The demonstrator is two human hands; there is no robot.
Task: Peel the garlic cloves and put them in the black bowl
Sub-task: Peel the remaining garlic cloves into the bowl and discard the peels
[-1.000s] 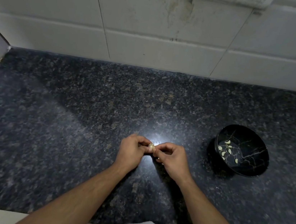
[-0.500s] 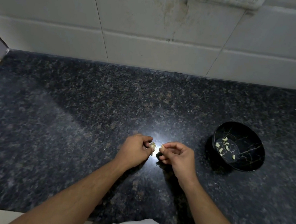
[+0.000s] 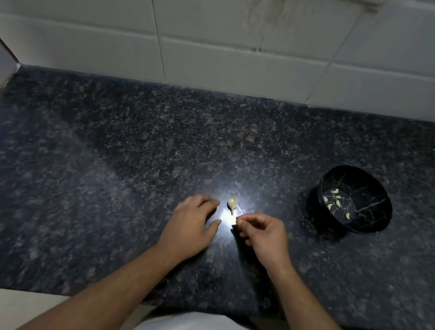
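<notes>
Garlic clove (image 3: 232, 204) lies on counter (image 3: 98, 177) between hands

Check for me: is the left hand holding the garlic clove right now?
No, the garlic clove lies on the counter in the gap past the fingertips of the left hand, which touches nothing of it.

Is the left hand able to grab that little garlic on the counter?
Probably yes: the garlic clove lies bare on the counter just beside the left hand fingertips, with nothing between them.
</notes>
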